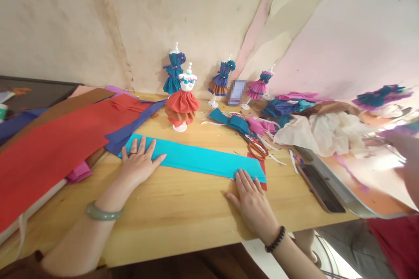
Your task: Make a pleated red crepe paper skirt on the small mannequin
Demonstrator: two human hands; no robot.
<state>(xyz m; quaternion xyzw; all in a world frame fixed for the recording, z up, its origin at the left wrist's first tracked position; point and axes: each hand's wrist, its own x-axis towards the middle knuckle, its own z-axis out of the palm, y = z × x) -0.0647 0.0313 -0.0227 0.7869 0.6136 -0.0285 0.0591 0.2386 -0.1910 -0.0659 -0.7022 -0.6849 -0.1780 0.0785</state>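
A long turquoise paper strip (199, 159) lies flat across the wooden table (183, 213). My left hand (139, 163) rests on its left end with the fingers spread flat; a green bangle is on that wrist. At the strip's right end, my right hand (253, 202) presses down with straight fingers, a dark bead bracelet on the wrist. Neither hand holds anything. A small red piece (262, 170) pokes out from under the strip's right end.
Red, brown and blue paper sheets (59, 139) pile at the left. Several mini mannequins in paper dresses (182, 104) stand by the wall. Orange-handled scissors (257, 149), paper scraps, white tissue (322, 133) and a phone (321, 187) lie at the right.
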